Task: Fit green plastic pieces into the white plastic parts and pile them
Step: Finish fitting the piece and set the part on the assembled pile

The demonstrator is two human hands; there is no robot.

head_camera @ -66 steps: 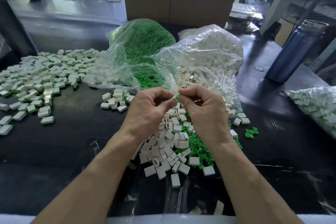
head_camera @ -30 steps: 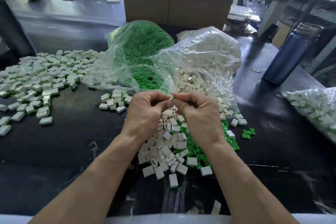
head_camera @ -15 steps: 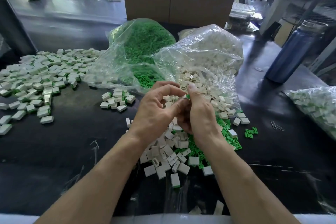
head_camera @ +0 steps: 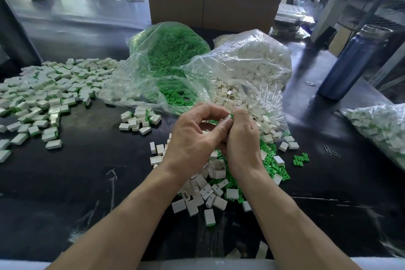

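I see the left hand (head_camera: 192, 138) and right hand (head_camera: 241, 138) pressed together above the loose heap (head_camera: 210, 190) of white and green parts on the tabletop (head_camera: 87, 182). Both pinch one small white part (head_camera: 228, 117), with green showing at the fingertips. The assembled pile (head_camera: 43, 94) lies far left; the open bags (head_camera: 197, 72) sit just behind the hands.
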